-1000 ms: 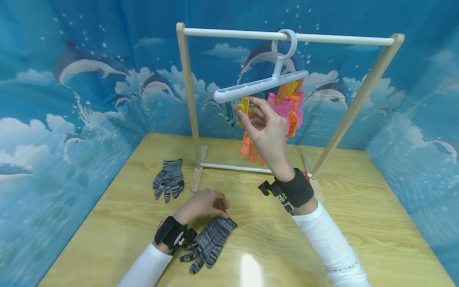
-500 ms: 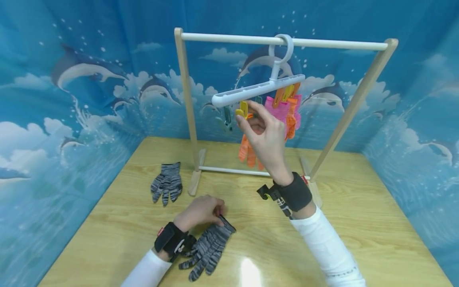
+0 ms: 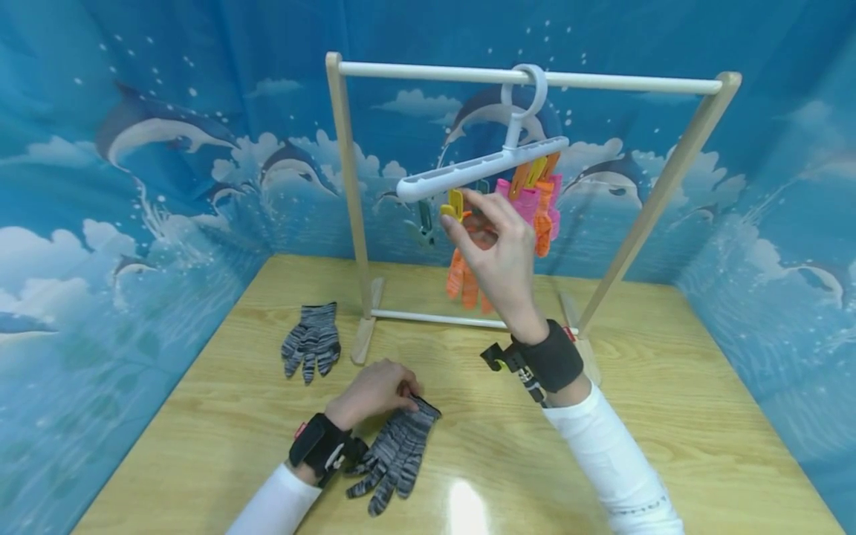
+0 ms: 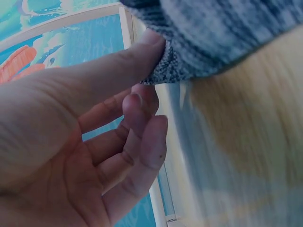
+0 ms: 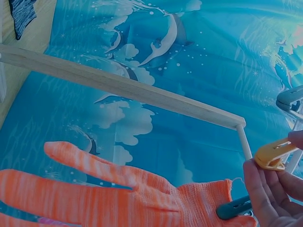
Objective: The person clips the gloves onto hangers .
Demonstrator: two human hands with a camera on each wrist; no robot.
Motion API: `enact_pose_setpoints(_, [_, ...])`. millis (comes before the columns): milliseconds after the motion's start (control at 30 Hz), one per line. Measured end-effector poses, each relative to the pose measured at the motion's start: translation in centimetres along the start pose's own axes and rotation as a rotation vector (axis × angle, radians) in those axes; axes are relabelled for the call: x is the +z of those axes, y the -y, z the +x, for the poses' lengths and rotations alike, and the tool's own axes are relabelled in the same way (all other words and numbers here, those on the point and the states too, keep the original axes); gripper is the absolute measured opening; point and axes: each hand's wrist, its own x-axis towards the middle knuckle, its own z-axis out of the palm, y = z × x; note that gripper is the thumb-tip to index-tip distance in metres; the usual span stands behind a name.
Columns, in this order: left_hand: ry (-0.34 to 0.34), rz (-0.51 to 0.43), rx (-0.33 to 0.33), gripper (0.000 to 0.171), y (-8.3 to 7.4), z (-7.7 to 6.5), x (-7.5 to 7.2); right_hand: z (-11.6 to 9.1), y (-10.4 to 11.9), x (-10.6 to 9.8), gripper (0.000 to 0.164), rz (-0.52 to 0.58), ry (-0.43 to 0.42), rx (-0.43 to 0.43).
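Observation:
My left hand (image 3: 374,390) pinches the cuff of a grey-and-black knit glove (image 3: 399,453) between thumb and index finger, near the table's front. In the left wrist view the thumb (image 4: 118,64) presses on the glove's edge, other fingers curled below. Up at the hanger, my right hand (image 3: 501,249) pinches a yellow clothespin (image 3: 453,206) under the left half of the white hanger bar (image 3: 461,173). An orange glove (image 5: 142,201) hangs by a dark green clothespin (image 5: 234,207) beside that hand, partly hidden by it in the head view.
The hanger hooks on a wooden rack (image 3: 428,72). A loose green clothespin (image 3: 425,224) dangles at the bar's left end. Pink gloves (image 3: 524,202) hang on the right from orange and yellow clothespins. Another grey glove (image 3: 311,342) lies on the table, left of the rack.
The head view shifted slightly at first. The grey glove's fingers have swung a little to the right, with the left hand still at its cuff. The right hand stays on the yellow clothespin.

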Motion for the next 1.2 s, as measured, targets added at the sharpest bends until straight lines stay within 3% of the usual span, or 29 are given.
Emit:
enact_pose_setpoints(133, [-0.031, 0.018, 0.003, 0.02, 0.3, 0.2, 0.2, -0.1, -0.1, 0.0, 0.034, -0.004, -0.003, -0.003])
enact_pose_setpoints(300, [-0.118, 0.005, 0.01, 0.016, 0.7, 0.7, 0.2, 0.0, -0.2, 0.0, 0.033, -0.011, -0.001, 0.004])
enact_pose_setpoints(567, [-0.204, -0.114, -0.016, 0.016, 0.9, 0.9, -0.3, 0.1, -0.4, 0.0, 0.033, -0.001, 0.008, 0.026])
enact_pose_setpoints(800, [-0.276, -0.306, -0.013, 0.014, 1.1, 1.3, -0.6, 0.1, 0.2, 0.1, 0.031, 0.015, 0.006, 0.028])
enact_pose_setpoints(1000, [-0.322, -0.345, 0.007, 0.011, 1.1, 1.6, -0.7, 0.2, 3.0, -0.1, 0.028, 0.013, 0.015, 0.049])
enact_pose_setpoints(1200, [-0.375, -0.384, 0.037, 0.01, 0.5, 1.4, -1.6, 0.1, 3.1, -0.2, 0.028, 0.032, 0.028, 0.053])
